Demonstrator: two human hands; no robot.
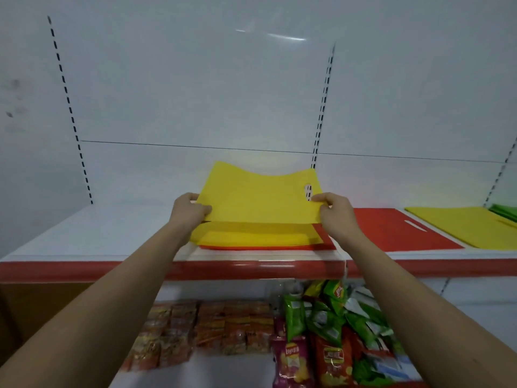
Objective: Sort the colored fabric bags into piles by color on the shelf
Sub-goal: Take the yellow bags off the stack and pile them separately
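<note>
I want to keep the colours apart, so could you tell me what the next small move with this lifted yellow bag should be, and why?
Probably carry the yellow bag, held by the left hand and right hand, rightward to the yellow pile. Beneath it, yellow bags lie on a red bag, so that stack looks unsorted.

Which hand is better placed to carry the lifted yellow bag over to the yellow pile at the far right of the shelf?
Probably the right hand. It pinches the yellow bag at the edge nearer the yellow pile; the left hand holds the opposite edge, farther away.
</note>
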